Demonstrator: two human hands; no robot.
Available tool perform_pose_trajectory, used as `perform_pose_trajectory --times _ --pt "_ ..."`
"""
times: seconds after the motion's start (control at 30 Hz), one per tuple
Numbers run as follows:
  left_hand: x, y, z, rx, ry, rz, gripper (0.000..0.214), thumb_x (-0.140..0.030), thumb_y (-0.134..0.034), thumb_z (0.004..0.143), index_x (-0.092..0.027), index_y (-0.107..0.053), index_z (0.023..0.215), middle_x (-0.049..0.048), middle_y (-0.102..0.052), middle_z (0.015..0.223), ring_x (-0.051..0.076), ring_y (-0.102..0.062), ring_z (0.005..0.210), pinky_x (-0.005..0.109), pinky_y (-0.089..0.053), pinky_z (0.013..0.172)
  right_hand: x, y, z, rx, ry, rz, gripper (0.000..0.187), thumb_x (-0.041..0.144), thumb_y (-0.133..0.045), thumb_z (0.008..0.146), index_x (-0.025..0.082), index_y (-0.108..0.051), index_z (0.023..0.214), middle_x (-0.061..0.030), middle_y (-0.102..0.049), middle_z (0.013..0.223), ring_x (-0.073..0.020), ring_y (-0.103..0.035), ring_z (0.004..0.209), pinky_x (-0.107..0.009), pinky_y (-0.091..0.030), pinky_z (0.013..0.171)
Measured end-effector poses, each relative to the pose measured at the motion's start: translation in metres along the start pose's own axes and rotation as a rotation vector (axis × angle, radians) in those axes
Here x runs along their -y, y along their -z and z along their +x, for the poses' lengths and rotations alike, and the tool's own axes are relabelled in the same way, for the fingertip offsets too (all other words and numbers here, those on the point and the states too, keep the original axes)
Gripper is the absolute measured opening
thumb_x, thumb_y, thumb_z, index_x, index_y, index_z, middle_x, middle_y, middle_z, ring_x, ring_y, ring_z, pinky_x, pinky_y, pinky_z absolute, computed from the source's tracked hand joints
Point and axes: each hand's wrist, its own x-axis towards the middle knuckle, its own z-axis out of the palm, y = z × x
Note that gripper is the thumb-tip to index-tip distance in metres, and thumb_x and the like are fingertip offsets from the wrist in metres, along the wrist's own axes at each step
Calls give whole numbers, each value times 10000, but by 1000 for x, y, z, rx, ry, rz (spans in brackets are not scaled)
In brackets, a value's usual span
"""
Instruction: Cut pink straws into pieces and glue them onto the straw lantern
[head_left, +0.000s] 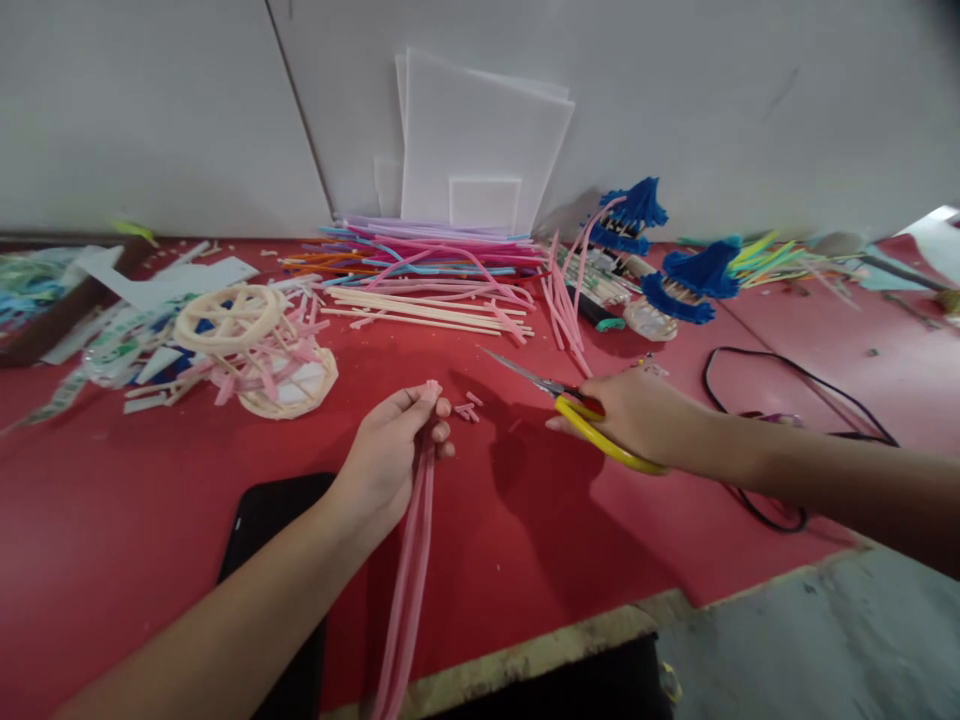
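Note:
My left hand (pixel 394 450) is closed around a bunch of long pink strips (pixel 409 590), pinching them near their top ends; the strips hang down toward the table's front edge. My right hand (pixel 637 410) grips yellow-handled scissors (pixel 570 405), whose metal blades point left, slightly apart, toward the strip ends. A few short pink offcuts (pixel 469 408) lie on the red table (pixel 150 510) between the two hands.
A cream and pink woven frame (pixel 259 350) sits at the left. Piles of coloured strips (pixel 427 270) and white sheets (pixel 472 150) lie at the back wall. Blue tasselled pieces (pixel 690 280) lie at right, a black cable (pixel 787 380) beside my right arm, a black phone (pixel 277 520) under my left forearm.

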Motion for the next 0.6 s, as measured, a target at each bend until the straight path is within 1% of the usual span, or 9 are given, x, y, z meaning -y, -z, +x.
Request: perform_pose_trajectory --times 0.1,0.2,0.27,0.33,0.4,0.43,0.5,0.57,0.6 --pt "1 -1 0 11 23 30 119 -138 -584 842 -124 -564 726 -34 -541 649 42 -442 462 163 -461 423 -4 -13 7 -26 -58 -11 377 471 -448 890 156 -627 786 -105 -656 688 -198 -586 572 -292 -261 502" --pt "2 -2 0 27 37 66 151 -145 -569 854 -127 -552 705 -33 -538 638 43 -448 463 161 -460 428 -8 -18 11 -19 -31 2 403 533 -489 856 158 -631 811 -90 -666 708 -183 -588 578 -276 -268 508" --pt "2 -1 0 42 46 78 153 -155 -572 857 -129 -549 708 -32 -544 647 42 -452 468 158 -459 435 -7 -13 11 1 14 9 436 550 -475 867 149 -639 813 -99 -666 717 -182 -592 590 -273 -273 511" --pt "3 1 0 72 63 97 151 -165 -580 855 -129 -551 711 -32 -547 648 41 -461 474 157 -463 442 -2 -3 11 12 40 2 433 515 -467 888 143 -649 762 -113 -657 695 -194 -598 598 -278 -279 513" --pt "4 2 -1 128 89 130 150 -176 -590 851 -127 -557 713 -33 -550 639 42 -469 474 160 -469 449 9 8 10 -51 43 63 391 459 -494 889 151 -663 717 -105 -652 670 -202 -609 617 -282 -310 528" --pt "5 2 -1 159 102 151 147 -180 -595 849 -127 -560 716 -33 -553 631 44 -475 470 163 -472 450 16 12 10 -108 56 168 342 425 -520 881 161 -677 732 -88 -660 674 -196 -618 637 -279 -341 549" --pt "6 1 -4 207 120 186 131 -182 -599 845 -129 -564 730 -31 -570 616 51 -490 458 171 -473 446 32 15 13 -203 137 551 233 367 -557 867 187 -704 853 -43 -691 729 -168 -639 682 -266 -417 619" --pt "6 -1 -6 235 136 200 110 -172 -590 845 -131 -565 746 -27 -584 597 58 -495 439 180 -470 434 47 12 18 -174 224 994 227 343 -573 857 186 -704 955 -23 -709 778 -142 -652 698 -258 -475 668" --pt "6 -1 -7 250 145 195 110 -169 -584 847 -132 -564 746 -26 -586 587 61 -493 432 183 -468 428 53 9 21 -128 257 1143 235 338 -607 833 178 -704 974 -23 -717 811 -136 -653 703 -261 -493 683"
